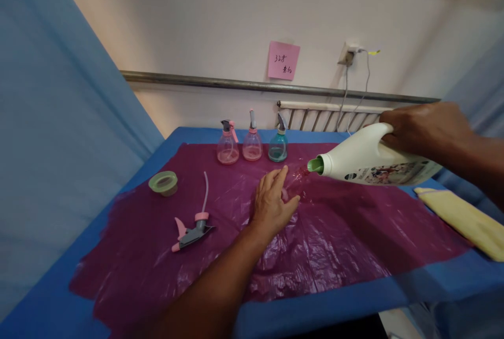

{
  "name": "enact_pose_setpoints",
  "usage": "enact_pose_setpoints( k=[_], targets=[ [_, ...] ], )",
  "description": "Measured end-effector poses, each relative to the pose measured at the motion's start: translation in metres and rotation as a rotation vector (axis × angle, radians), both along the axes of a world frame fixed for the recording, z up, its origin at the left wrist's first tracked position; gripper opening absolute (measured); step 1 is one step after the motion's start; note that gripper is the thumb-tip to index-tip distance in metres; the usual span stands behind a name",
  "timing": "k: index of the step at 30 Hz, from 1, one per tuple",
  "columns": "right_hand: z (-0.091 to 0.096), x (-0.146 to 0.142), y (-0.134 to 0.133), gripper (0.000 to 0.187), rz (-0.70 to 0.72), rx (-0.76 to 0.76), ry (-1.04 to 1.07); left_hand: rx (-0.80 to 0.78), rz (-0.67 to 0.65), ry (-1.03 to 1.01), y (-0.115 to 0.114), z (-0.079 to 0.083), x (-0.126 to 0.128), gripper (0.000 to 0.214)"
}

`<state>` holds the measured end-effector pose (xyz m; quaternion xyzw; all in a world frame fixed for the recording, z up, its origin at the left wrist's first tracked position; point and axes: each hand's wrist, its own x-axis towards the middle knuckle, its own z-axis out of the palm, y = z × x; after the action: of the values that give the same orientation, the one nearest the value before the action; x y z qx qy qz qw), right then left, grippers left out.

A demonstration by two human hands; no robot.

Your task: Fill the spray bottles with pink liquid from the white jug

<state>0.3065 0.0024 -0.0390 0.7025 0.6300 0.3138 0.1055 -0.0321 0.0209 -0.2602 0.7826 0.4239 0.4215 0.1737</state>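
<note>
My right hand [425,126] grips the handle of a cream detergent jug [354,163]. The jug is tipped almost level, its green spout [315,165] pointing left. My left hand [271,197] curves its fingers and thumb around what looks like a clear bottle [296,179], just left of the spout; the bottle's outline is faint against the sheet. Whether liquid flows from the spout, I cannot tell. A grey and pink spray head [195,234] with its tube lies on the purple plastic sheet [315,255], left of my left forearm.
Behind stand a pink spray bottle [227,150], another pink one [252,147] and a teal one [277,147], all with a little liquid. At left sits a green-rimmed bowl [163,183]. A folded yellow cloth [464,221] lies at right on the blue table covering [315,302].
</note>
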Motion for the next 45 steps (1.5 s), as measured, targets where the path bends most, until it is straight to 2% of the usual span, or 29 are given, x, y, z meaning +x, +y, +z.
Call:
enact_pose_setpoints(
  k=[23,34,45],
  targets=[
    [0.011,-0.011,-0.001,0.041,-0.075,-0.079,-0.043,-0.007,0.02,-0.006,0.001,-0.002,0.002,0.09],
    [0.014,-0.011,-0.001,0.035,-0.042,-0.059,-0.05,0.002,0.0,-0.022,0.0,-0.002,0.001,0.089],
    [0.019,-0.019,-0.002,0.029,-0.082,-0.083,-0.034,0.013,0.0,-0.019,0.001,-0.004,0.001,0.09]
  ],
)
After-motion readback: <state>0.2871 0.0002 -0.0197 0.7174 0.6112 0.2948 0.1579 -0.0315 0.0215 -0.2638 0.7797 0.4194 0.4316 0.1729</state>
